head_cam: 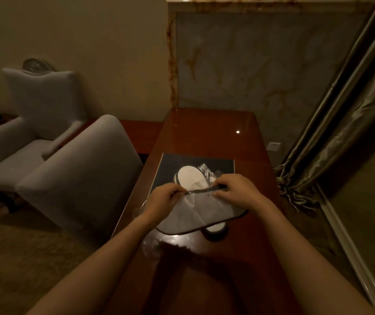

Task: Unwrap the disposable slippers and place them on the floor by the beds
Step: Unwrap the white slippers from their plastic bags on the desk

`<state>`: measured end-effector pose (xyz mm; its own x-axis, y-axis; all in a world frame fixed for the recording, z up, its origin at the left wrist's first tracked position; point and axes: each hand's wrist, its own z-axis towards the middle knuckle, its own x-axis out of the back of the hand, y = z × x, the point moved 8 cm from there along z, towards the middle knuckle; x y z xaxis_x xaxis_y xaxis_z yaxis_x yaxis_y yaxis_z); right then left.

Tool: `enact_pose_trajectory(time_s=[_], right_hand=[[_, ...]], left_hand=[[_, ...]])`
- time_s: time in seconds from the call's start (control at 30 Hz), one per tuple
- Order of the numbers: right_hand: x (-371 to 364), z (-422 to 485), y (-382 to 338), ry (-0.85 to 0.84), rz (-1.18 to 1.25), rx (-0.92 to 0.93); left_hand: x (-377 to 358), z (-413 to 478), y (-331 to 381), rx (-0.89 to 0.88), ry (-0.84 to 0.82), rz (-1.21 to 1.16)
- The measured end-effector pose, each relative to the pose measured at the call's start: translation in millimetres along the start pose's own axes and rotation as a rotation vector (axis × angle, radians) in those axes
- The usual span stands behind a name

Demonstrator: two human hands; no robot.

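Over a glossy wooden desk (207, 137) I hold a white disposable slipper (195, 212) with a dark trim. My left hand (166, 198) pinches the left end of its upper edge, and my right hand (236, 189) pinches the right end. Beneath it peeks the toe of another slipper (215, 228). Farther back, a second white slipper (190, 177) lies on a dark mat (222, 165). Crumpled clear plastic wrap (207, 170) rests just right of it. More clear wrap (151, 245) lies near the desk's left edge, by my left forearm.
A grey upholstered chair (79, 176) stands close against the desk's left side, and a second armchair (29, 123) sits farther left. Curtains (341, 133) hang at the right. A marble wall panel (261, 64) backs the desk. Carpet (22, 246) covers the floor.
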<state>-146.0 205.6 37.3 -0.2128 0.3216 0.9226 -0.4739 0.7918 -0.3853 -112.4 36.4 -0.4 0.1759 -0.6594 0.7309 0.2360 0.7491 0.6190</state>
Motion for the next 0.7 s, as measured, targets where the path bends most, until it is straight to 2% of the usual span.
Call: enact_pose_trajectory(time_s=[0.2, 0.37, 0.5, 0.7], right_hand=[[9, -7, 15, 0.051, 0.025, -0.057], [24, -15, 41, 0.073, 0.102, -0.155], [42, -21, 62, 0.081, 0.158, -0.2], [49, -26, 71, 0.092, 0.191, -0.221]], left_hand=[[-7, 8, -17, 0.071, -0.039, -0.059], [-8, 5, -45, 0.219, -0.057, -0.148], [-9, -8, -75, 0.339, -0.055, -0.128], [-22, -11, -87, 0.391, -0.094, -0.025]])
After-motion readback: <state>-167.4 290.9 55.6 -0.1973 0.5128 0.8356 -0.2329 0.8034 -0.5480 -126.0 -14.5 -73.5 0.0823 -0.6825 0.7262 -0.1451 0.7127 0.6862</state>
